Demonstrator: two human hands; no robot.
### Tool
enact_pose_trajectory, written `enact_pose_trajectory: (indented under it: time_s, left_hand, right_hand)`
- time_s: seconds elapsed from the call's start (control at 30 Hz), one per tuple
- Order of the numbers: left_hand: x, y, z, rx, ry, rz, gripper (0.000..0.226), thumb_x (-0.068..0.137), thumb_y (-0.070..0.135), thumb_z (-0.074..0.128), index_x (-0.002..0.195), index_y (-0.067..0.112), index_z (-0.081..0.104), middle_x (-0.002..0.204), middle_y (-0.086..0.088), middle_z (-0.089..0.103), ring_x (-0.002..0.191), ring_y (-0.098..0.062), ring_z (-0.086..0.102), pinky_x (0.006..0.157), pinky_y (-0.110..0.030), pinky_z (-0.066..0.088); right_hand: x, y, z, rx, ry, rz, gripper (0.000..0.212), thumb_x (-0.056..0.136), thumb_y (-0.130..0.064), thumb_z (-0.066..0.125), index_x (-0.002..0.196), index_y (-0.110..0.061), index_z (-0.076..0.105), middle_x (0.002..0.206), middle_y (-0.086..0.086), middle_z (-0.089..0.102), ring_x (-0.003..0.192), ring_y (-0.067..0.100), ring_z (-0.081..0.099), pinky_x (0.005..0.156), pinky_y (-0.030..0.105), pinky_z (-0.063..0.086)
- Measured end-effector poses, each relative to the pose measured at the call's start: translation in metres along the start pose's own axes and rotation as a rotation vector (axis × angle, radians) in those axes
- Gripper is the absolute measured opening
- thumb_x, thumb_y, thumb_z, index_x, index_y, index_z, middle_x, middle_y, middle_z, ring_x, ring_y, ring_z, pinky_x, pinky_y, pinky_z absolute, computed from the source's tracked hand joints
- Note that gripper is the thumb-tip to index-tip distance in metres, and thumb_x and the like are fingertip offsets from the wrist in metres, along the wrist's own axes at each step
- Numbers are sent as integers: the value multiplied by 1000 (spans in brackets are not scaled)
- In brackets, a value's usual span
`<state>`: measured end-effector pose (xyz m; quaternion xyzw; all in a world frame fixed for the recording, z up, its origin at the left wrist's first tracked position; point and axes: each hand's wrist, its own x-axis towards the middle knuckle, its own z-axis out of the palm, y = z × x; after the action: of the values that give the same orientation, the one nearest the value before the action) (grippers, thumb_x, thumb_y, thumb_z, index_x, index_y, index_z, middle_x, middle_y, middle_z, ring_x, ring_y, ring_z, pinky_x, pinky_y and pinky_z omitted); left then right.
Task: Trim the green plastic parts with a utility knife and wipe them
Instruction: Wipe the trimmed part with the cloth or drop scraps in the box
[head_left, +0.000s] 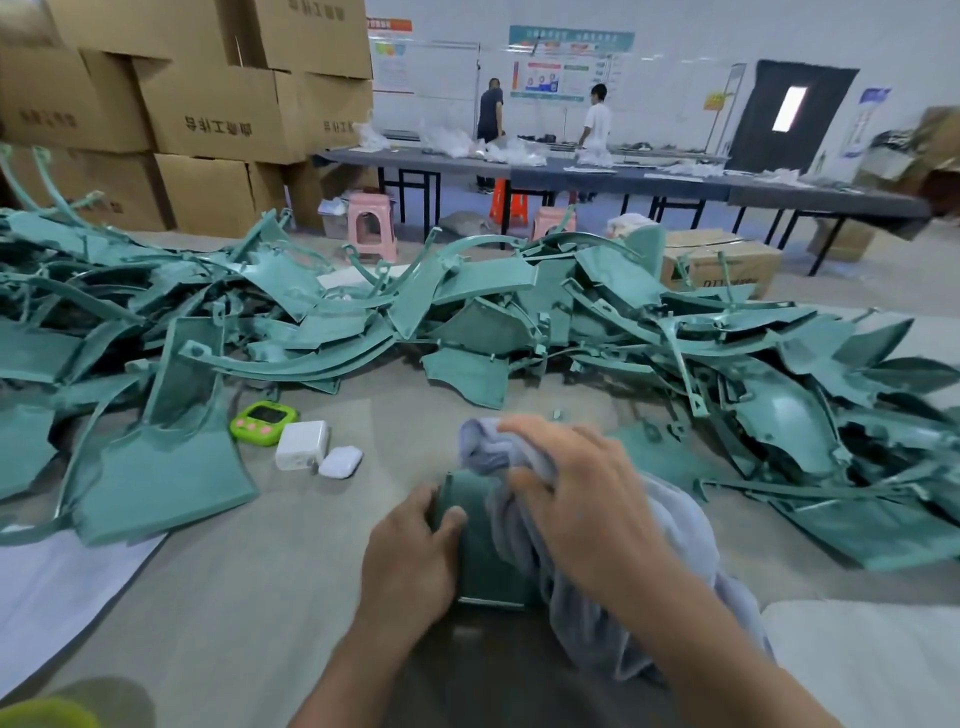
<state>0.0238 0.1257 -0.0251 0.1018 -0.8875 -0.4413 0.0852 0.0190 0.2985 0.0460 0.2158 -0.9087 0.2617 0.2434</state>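
Observation:
A green plastic part (480, 564) stands upright in front of me at the bottom centre. My left hand (410, 556) grips its left edge, thumb on the face. My right hand (576, 499) holds a bunched grey cloth (524, 525) against the part's right side and top. The cloth hangs down past my right forearm. A large pile of green plastic parts (467, 317) spreads across the table from left to right. No utility knife shows in this view.
A green timer (264, 422), a white charger (303, 445) and a white earbud case (340, 461) lie left of my hands. White sheets (57, 587) cover the table's left corner. Stacked cardboard boxes (208, 104), pink stools, long tables and two people stand beyond.

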Motion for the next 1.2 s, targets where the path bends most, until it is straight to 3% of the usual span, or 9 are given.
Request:
enact_pose_trajectory:
  time_s: [0.2, 0.33, 0.5, 0.6, 0.77, 0.9, 1.0, 1.07, 1.2]
  left_hand:
    - [10, -3, 1, -265, 92, -150, 26, 99, 25, 59, 82, 18, 76, 79, -3, 76, 82, -30, 70, 78, -49, 57]
    - [10, -8, 2, -317, 104, -145, 21, 79, 28, 53, 74, 13, 66, 61, 7, 63, 63, -21, 57, 69, -52, 54]
    - [7, -8, 1, -466, 109, -78, 27, 79, 35, 54, 77, 15, 70, 81, -16, 73, 73, -21, 60, 79, -51, 57]
    - [0, -7, -14, -334, 225, 23, 20, 81, 36, 53, 66, 39, 65, 59, 5, 58, 58, -8, 47, 58, -20, 44]
    - [-20, -8, -37, -448, 477, -8, 32, 90, 31, 59, 112, 17, 78, 94, 11, 71, 79, -4, 59, 73, -29, 44]
    - [-45, 11, -36, -585, 431, 25, 32, 83, 41, 60, 93, 17, 80, 63, 13, 60, 62, 1, 51, 57, -15, 42]
    - [-61, 43, -34, -618, 285, 140, 13, 85, 30, 72, 80, 40, 79, 66, 20, 67, 62, 3, 59, 57, -7, 46]
    - [-70, 62, -28, -580, 119, 225, 22, 77, 28, 85, 83, 48, 77, 73, 18, 75, 65, 1, 69, 57, -13, 53]
    - [-96, 97, -7, -377, -2, 286, 42, 54, 68, 70, 74, 32, 75, 63, 17, 71, 59, -5, 67, 56, -33, 55]
  right_hand:
    - [-38, -23, 57, -205, -165, -36, 46, 88, -25, 55, 132, -26, 67, 126, -7, 69, 109, 19, 63, 93, 36, 47]
    - [-61, -27, 48, -147, -251, -149, 44, 88, -23, 56, 130, -26, 68, 122, -6, 71, 100, 18, 65, 90, 32, 51]
    - [-64, -6, 5, -174, -587, -324, 29, 96, -28, 47, 115, -38, 67, 105, -14, 61, 99, 11, 52, 87, 34, 36]
    - [-59, 17, -23, -172, -615, -207, 26, 87, -22, 55, 100, -36, 74, 100, -15, 65, 97, 8, 54, 90, 35, 38]
    - [-57, 40, -48, -557, -454, 205, 38, 98, -43, 45, 131, -33, 62, 149, -7, 49, 139, 21, 38, 115, 33, 16]
    - [-45, 1, -56, 133, -207, 396, 58, 87, -58, 53, 140, -36, 56, 133, -5, 66, 127, 12, 56, 112, 32, 33]
    - [-47, -28, -58, 891, -147, 578, 42, 88, -30, 65, 129, -41, 62, 112, 3, 75, 108, 21, 70, 95, 48, 56]
    - [-52, -34, -70, 1059, 40, 715, 31, 88, -21, 66, 115, -34, 72, 108, 18, 73, 105, 38, 70, 92, 57, 57]
    - [-73, -30, -104, 1033, 209, 847, 21, 102, -21, 60, 98, -15, 80, 94, 11, 79, 86, 26, 76, 70, 36, 62]
